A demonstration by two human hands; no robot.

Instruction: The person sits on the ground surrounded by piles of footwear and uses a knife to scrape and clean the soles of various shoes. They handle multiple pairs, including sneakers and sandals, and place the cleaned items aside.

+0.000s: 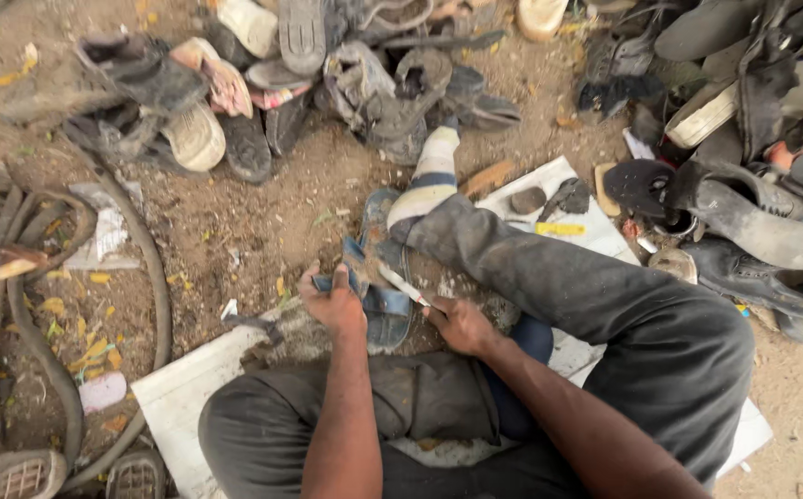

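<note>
Left hand clamps the blue sandal, which runs lengthwise away from the body; right hand, just right of it, grips a blade angled onto it.

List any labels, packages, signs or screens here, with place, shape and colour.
Yellow label: small flat rectangle lying on the white board, right of the outstretched leg.
Printed paper scrap: crumpled, whitish-grey, on the dirt at left beside the rubber hose.
No screens or signs in view.

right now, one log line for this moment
left hand holds blue sandal | right hand holds thin tool on it | shoe pile behind
</note>
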